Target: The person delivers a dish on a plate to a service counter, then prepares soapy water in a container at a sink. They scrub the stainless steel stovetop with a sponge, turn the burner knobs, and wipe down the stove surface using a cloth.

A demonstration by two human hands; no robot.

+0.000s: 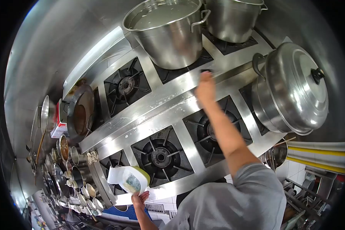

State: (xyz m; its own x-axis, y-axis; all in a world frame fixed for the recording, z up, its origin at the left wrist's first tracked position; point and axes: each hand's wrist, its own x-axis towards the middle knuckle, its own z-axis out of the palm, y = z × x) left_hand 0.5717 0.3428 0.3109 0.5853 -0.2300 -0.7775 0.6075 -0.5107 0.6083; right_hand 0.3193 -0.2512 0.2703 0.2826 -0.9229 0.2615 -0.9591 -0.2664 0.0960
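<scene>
My left hand [140, 197] grips a white plastic container [118, 175] with a yellow-green edge, tilted over the front-left part of the stove. Something greenish shows inside it. Stretched across the steel stove top [153, 100], my right hand [206, 87] is slightly blurred, its fingers closed. A small dark patch shows at its fingertips; what it is cannot be made out. The hand is at the raised steel strip between the front and back burners. Whitish suds or drops lie on the steel to its left. Below my right forearm sits a front burner [211, 131].
A large pot of liquid [166, 40] and another steel pot [234, 21] stand on the back burners. At right is a big lidded pot [291, 92]. A dark wok [80, 115] leans at left, above several small pots and bowls [78, 174]. Yellow-striped cloths [318, 153] hang at right.
</scene>
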